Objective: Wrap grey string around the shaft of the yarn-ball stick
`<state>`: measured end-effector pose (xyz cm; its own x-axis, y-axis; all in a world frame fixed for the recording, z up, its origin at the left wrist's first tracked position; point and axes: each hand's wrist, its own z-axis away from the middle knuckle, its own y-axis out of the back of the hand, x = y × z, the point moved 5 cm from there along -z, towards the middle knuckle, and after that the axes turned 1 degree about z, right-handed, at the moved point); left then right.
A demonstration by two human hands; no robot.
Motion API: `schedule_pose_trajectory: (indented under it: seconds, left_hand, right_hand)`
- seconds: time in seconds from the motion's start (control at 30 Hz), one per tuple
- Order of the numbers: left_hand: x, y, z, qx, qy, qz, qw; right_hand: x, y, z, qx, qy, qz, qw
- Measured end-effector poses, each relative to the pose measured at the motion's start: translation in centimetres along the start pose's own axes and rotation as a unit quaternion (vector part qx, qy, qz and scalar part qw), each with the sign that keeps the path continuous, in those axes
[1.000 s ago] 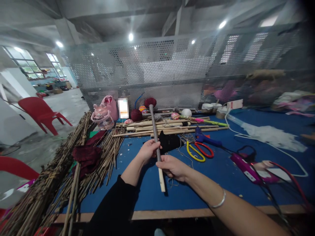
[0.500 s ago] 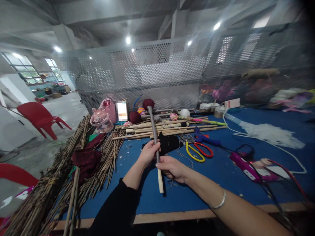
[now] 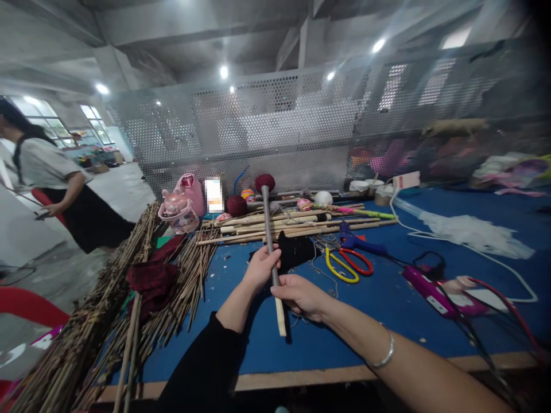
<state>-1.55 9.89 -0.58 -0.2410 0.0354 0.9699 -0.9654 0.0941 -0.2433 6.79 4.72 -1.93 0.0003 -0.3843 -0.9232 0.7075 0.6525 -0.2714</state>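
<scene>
Both hands grip a long stick (image 3: 267,221), wrapped in grey for most of its length and bare pale wood at its near end. A maroon ball (image 3: 264,182) shows at its far tip and appears to be joined to it. My left hand (image 3: 260,269) is closed around the middle, thumb on top. Just below, my right hand (image 3: 305,295) pinches the stick near where the grey meets bare wood. Behind my hands lies a black cloth (image 3: 297,252). Scissors with yellow and red handles (image 3: 342,268) lie to its right, beside a blue glue gun (image 3: 361,244).
Bundled twigs (image 3: 107,287) and a maroon cloth (image 3: 150,281) lie left. Pale sticks (image 3: 241,228) and several balls line the table's back, before a perforated metal screen (image 3: 279,132). A purple power strip (image 3: 430,292) trails cables at right. A person (image 3: 55,172) is at far left.
The stick's far end has swung slightly right, and the maroon ball has shifted with it. A person has come into view at far left, in front of the red chair. Both hands keep their grip.
</scene>
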Motion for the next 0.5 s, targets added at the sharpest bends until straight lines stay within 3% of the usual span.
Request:
schedule_pose_trajectory:
  seconds: [0.1, 0.27, 0.5]
  left_hand:
    - [0.13, -0.09, -0.03, 0.002, 0.005, 0.003, 1.0]
    - [0.41, -0.25, 0.11, -0.003, 0.015, 0.01, 1.0]
    - [-0.18, 0.59, -0.25, 0.028, 0.002, -0.04, 0.999]
  right_hand:
    - [-0.25, 0.05, 0.16, -0.003, -0.002, -0.008, 1.0]
    - [-0.93, -0.28, 0.78, -0.083, -0.01, -0.053, 0.995]
    - [-0.22, 0.52, -0.01, 0.036, -0.002, 0.001, 0.999]
